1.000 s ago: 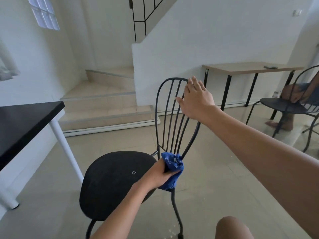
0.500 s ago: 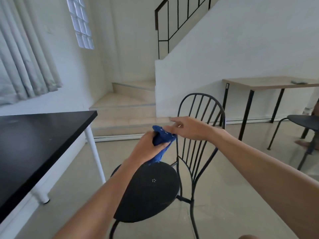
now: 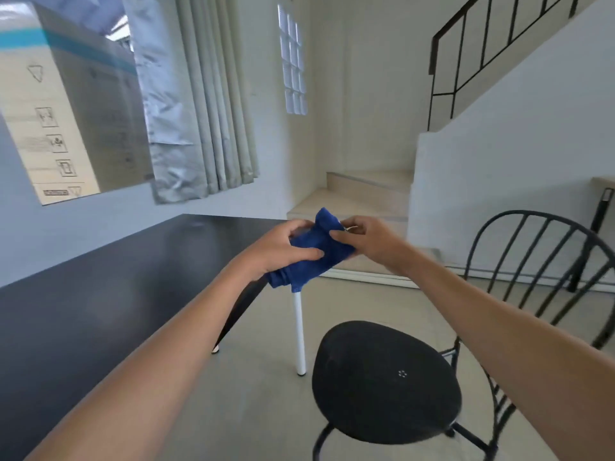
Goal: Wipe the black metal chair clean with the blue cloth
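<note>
I hold the cloth (image 3: 312, 252) bunched between both hands, up in the air above the corner of the black counter (image 3: 100, 294). My left hand (image 3: 283, 249) has its grip closed around the cloth's lower fold, thumb across the front. My right hand (image 3: 367, 239) pinches its upper edge with the fingertips. The chair (image 3: 386, 380) stands below and to the right, seat bare, well apart from the cloth.
</note>
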Available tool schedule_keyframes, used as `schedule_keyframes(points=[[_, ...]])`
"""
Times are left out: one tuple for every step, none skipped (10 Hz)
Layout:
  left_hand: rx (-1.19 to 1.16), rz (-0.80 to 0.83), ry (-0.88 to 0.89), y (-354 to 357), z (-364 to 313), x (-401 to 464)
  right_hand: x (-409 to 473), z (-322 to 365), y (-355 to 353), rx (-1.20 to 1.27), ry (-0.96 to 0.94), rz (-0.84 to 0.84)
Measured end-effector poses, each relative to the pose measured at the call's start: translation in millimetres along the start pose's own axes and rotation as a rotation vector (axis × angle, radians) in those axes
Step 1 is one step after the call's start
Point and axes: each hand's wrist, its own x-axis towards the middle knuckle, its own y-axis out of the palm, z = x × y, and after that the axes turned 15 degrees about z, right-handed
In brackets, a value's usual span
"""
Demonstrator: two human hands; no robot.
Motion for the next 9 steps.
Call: schedule_keyframes(points=[[-0.103, -0.086, -0.049, -47.4, 25.4, -37.4, 45.0, 19.6, 43.9, 0.045, -0.053, 0.046], [-0.128, -0.182, -0.114, -86.1, 55.9, -69.8, 86.6, 29.5, 90.3, 0.078, -0.081, 0.096], [-0.1, -0.253, -0.205, -113.8, 89.4, -104.4, 121.0, 35.3, 141.5, 0.078, -0.087, 0.158], [-0.071, -0.275, -0.27, -128.8, 119.8, -131.7, 146.8, 35.2, 186.4, 0.073, -0.071, 0.195], [-0.05, -0.294, -0.314, -132.3, 146.7, -141.8, 167.5, 24.0, 214.1, 0.046, -0.031, 0.183], [-0.056, -0.309, -0.343, -129.9, 165.7, -141.5, 180.7, 9.2, 227.3, -0.017, 0.022, 0.139], [-0.07, -0.32, -0.378, -123.6, 176.4, -137.3, 184.7, 1.0, 229.5, -0.155, 0.063, 0.1], [-0.015, -0.331, -0.395, -121.7, 188.8, -131.1, 189.5, -5.6, 228.7, -0.202, 0.086, 0.116], [0.155, -0.34, -0.449, -121.9, 187.1, -121.8, 187.7, -5.2, 221.6, -0.276, 0.098, 0.145]])
